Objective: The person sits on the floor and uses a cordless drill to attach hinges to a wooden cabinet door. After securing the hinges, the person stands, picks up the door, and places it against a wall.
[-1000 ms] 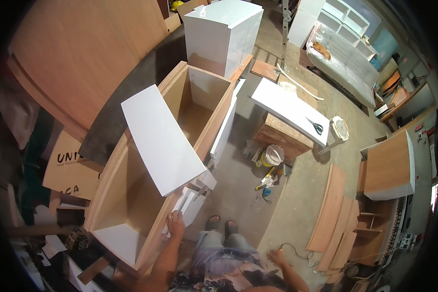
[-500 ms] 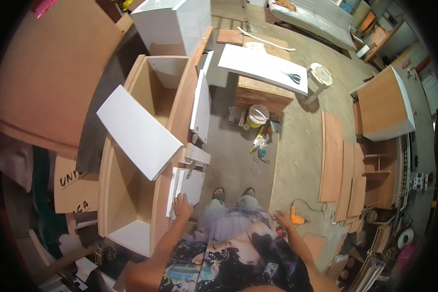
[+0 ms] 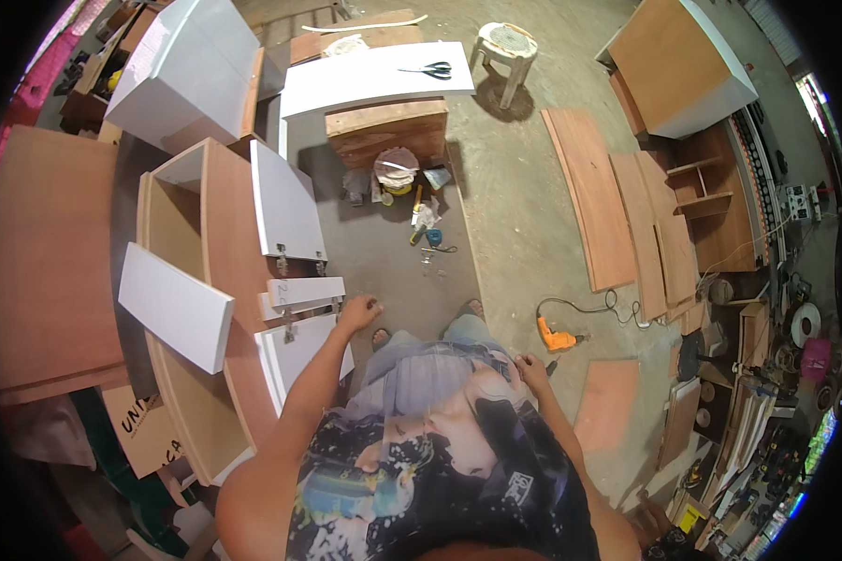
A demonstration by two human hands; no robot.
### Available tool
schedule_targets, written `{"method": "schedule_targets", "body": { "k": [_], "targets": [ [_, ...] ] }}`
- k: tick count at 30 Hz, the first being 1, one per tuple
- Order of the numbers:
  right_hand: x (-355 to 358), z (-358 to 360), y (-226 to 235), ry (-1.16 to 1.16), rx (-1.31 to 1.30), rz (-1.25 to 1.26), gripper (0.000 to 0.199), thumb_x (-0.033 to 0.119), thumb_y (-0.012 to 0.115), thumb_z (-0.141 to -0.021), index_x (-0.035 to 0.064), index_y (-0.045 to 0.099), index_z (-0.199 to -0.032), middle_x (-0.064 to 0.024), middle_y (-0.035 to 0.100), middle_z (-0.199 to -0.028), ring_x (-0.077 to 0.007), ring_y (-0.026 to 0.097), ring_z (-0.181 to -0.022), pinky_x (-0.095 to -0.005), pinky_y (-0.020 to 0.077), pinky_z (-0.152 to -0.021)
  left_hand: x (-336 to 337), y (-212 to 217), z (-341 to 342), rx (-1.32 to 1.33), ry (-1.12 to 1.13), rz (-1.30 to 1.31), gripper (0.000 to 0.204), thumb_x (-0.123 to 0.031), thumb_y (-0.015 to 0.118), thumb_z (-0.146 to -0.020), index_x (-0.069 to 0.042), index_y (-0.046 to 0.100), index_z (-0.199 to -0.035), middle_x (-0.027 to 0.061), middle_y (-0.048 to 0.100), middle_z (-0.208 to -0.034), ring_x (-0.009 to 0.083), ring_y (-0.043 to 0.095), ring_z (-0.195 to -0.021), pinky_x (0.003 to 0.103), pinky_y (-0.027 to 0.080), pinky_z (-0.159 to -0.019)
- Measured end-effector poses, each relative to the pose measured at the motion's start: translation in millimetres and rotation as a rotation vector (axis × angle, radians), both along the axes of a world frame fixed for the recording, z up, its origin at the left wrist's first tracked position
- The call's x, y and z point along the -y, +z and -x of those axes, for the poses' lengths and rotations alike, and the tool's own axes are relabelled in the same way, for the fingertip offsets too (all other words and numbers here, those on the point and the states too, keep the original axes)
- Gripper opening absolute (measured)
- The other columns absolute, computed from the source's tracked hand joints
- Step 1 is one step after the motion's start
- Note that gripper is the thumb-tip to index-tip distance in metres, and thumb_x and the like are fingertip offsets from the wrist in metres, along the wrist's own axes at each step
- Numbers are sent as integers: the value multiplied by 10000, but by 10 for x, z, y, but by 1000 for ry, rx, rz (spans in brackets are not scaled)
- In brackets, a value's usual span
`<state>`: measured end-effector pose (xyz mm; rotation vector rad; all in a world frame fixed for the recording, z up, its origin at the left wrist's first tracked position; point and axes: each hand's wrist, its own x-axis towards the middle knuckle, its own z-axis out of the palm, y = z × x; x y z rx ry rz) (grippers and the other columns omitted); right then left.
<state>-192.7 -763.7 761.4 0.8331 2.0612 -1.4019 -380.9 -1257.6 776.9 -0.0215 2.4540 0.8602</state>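
- Head view: left hand [image 3: 358, 311] reaches forward with fingers loosely spread, fingertips touching the corner of a small white rectangular door panel with metal hinges [image 3: 301, 294]; nothing gripped.
- Just below the left forearm: second, larger white hinged door panel [image 3: 295, 360], near the edge of a long open plywood cabinet carcass with white trim [image 3: 217, 280] lying on the floor.
- Up and left of the left hand: third white door panel [image 3: 285, 201] standing open on that carcass; a loose white board [image 3: 176, 306] lies across the carcass further left.
- Right hand [image 3: 531, 371] sits low beside the person's hip, fingers curled; cannot tell if it holds anything.
- Just right of and above the right hand: orange corded power drill [image 3: 558, 337] on the concrete floor, apart from the hand.
- Ahead of both hands: clutter of small tools and a bucket [image 3: 395, 170] on the floor, in front of a wooden desk with a white top [image 3: 374, 79] carrying black-handled scissors [image 3: 432, 69].
- Far right of the right hand: brown plywood sheets [image 3: 594, 201] flat on the floor.
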Motion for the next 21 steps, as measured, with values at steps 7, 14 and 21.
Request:
{"method": "schedule_targets", "body": {
  "k": [7, 14, 21],
  "targets": [
    [-1102, -46, 182, -449, 110, 162, 265, 276, 619, -930, 22, 651, -1000, -29, 620, -751, -113, 600, -632, -252, 443, -512, -963, -109, 575, 140, -73, -9, 497, -448, 603, -848, -7, 702, -1054, 232, 687, -1029, 383, 660, -968, 449, 510, -855],
    [-1703, -63, 112, -658, 288, 110, 169, 216, 597, -947, 57, 654, -959, -13, 594, -713, -109, 575, -573, -242, 423, -460, -1284, -205, 928, 353, -232, 71, 524, -476, 569, -865, 10, 711, -997, 251, 690, -952, 402, 666, -925, 445, 513, -825],
    [-2502, -99, -1801, 43, -80, -320, 179, 191, 584, -946, 67, 634, -1065, -42, 627, -827, -141, 626, -683, -252, 465, -514, -1759, -428, 2287, 453, -45, 148, 520, -472, 616, -843, 10, 704, -1018, 243, 696, -900, 371, 683, -895, 426, 522, -794]
  ]
}}
